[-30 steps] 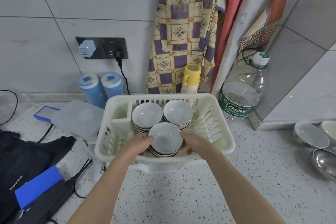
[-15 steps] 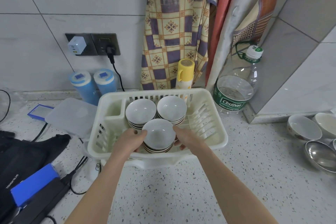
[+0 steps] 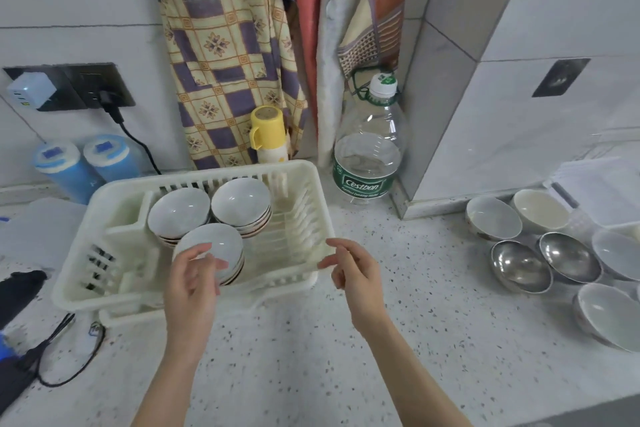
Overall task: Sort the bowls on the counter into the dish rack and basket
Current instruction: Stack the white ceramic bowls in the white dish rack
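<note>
Both hands have let go of the front stack of white bowls and drawn back from the cream dish rack, a change from half a second earlier, when they cupped that stack from either side. Head view: the left hand hovers over the rack's near rim with fingers loosely spread, holding nothing, and the right hand hangs just off the rack's right corner, fingers relaxed and apart. Three stacks of bowls sit in the rack's left half, two at the back and one in front. More bowls wait on the speckled counter to the right: two steel bowls and several white ones. A clear water bottle behind the rack bears a green label reading "Cestbon"; the smaller print beneath is too blurred to read. A yellow-capped flask stands before a checked apron.
</note>
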`<state>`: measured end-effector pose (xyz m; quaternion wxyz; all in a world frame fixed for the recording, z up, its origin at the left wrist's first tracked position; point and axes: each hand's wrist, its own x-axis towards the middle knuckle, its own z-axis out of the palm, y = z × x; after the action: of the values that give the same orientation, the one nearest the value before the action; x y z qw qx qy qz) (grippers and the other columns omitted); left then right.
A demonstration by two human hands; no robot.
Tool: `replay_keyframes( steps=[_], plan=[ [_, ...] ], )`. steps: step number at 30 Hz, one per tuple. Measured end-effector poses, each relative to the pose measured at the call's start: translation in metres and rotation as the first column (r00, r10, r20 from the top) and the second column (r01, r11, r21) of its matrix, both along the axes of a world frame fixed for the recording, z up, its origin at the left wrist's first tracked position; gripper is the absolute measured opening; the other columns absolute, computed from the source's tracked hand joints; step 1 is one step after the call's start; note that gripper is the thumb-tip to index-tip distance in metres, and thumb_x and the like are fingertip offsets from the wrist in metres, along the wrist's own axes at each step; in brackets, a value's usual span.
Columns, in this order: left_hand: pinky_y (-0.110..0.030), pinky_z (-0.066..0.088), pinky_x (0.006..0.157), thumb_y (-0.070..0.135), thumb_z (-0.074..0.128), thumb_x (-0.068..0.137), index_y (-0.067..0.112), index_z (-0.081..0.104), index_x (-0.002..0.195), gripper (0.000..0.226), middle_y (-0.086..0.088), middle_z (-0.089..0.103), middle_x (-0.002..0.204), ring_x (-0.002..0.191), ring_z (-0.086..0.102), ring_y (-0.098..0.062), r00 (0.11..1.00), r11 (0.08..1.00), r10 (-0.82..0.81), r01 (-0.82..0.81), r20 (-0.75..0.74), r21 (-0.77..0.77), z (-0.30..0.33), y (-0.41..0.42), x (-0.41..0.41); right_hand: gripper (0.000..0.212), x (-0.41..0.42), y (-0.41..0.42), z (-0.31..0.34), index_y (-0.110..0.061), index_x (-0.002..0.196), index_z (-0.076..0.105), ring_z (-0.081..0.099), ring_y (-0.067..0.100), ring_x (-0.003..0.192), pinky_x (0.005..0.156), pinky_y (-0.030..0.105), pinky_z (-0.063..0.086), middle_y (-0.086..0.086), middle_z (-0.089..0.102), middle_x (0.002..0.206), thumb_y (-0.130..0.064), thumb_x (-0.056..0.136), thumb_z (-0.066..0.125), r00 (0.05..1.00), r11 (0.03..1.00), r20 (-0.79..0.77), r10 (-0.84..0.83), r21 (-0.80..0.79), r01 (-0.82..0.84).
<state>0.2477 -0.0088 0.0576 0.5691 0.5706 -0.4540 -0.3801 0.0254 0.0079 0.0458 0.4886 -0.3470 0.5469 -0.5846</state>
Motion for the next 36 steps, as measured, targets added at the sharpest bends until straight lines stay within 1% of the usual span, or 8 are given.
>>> replay_keyframes(
  steps=[5,12,16,20,23,27,31,36],
  plan=[
    [-0.016,0.04,0.046,0.013,0.054,0.1,0.033,0.066,0.089,0.026,-0.002,0.069,0.069,0.045,0.044,-0.008,0.992,0.988,-0.107,0.114,-0.071,0.107,-0.028,0.032,-0.125,0.024,-0.113,0.035,-0.008,-0.017,0.1,0.071,0.04,0.01,0.048,0.05,0.019,0.039,0.007,0.072,0.072,-0.013,0.101,0.047,0.997,0.996,-0.053,-0.048,0.071,0.052],
    [-0.016,0.043,0.048,0.021,0.056,0.099,0.023,0.066,0.096,0.011,0.0,0.072,0.073,0.046,0.048,-0.008,0.943,0.885,-0.324,0.33,-0.075,0.329,-0.048,0.088,-0.31,0.021,-0.27,0.076,-0.01,-0.018,0.096,0.073,0.04,0.008,0.048,0.048,0.015,0.038,0.007,0.071,0.071,-0.017,0.098,0.053,0.983,0.974,-0.067,-0.172,0.135,0.18],
    [-0.017,0.045,0.05,0.031,0.055,0.098,0.026,0.065,0.098,0.011,0.004,0.074,0.077,0.048,0.053,-0.003,0.826,0.712,-0.559,0.52,-0.068,0.472,-0.059,0.106,-0.392,0.02,-0.335,0.1,-0.006,-0.015,0.086,0.074,0.049,0.001,0.048,0.046,0.012,0.038,0.006,0.065,0.066,-0.015,0.095,0.056,0.922,0.917,-0.042,-0.384,0.096,0.386],
    [-0.017,0.047,0.053,0.036,0.05,0.098,0.021,0.062,0.109,0.023,0.001,0.074,0.086,0.05,0.055,-0.001,0.625,0.449,-0.772,0.663,-0.112,0.599,-0.074,0.114,-0.462,0.024,-0.388,0.134,-0.015,-0.022,0.076,0.073,0.047,0.005,0.053,0.057,0.018,0.04,-0.003,0.061,0.055,-0.016,0.089,0.054,0.695,0.685,0.024,-0.718,0.2,0.701],
    [-0.021,0.043,0.054,0.05,0.05,0.094,0.024,0.053,0.121,0.038,0.007,0.073,0.089,0.054,0.056,-0.003,0.588,0.338,-0.792,0.643,-0.161,0.687,-0.08,0.115,-0.499,0.021,-0.414,0.16,-0.029,-0.019,0.076,0.072,0.045,0.01,0.058,0.062,0.022,0.039,-0.006,0.058,0.048,-0.016,0.086,0.054,0.525,0.51,0.036,-0.85,0.299,0.806],
    [-0.024,0.04,0.054,0.06,0.053,0.086,0.029,0.041,0.131,0.057,0.004,0.073,0.1,0.059,0.06,-0.008,0.526,0.21,-0.821,0.64,-0.223,0.739,-0.086,0.119,-0.533,0.02,-0.437,0.185,-0.044,-0.009,0.081,0.069,0.038,0.015,0.056,0.059,0.026,0.034,0.003,0.057,0.055,-0.019,0.082,0.051,0.403,0.35,-0.058,-0.913,0.394,0.85],
    [-0.018,0.033,0.043,0.042,0.055,0.092,0.029,0.035,0.14,0.054,0.001,0.074,0.099,0.052,0.058,-0.007,0.552,0.189,-0.776,0.666,-0.306,0.722,-0.093,0.129,-0.552,0.025,-0.462,0.197,-0.056,-0.009,0.092,0.065,0.046,0.018,0.066,0.066,0.032,0.038,0.007,0.065,0.072,-0.028,0.084,0.051,0.445,0.327,-0.151,-0.883,0.483,0.812],
    [-0.018,0.033,0.043,0.016,0.051,0.09,0.02,0.049,0.122,0.032,-0.007,0.077,0.088,0.049,0.05,-0.007,0.678,0.308,-0.642,0.655,-0.358,0.69,-0.096,0.133,-0.562,0.039,-0.487,0.2,-0.073,-0.016,0.116,0.055,0.043,0.017,0.063,0.069,0.035,0.039,0.003,0.072,0.089,-0.04,0.085,0.05,0.602,0.41,-0.165,-0.781,0.593,0.693]
  ],
)
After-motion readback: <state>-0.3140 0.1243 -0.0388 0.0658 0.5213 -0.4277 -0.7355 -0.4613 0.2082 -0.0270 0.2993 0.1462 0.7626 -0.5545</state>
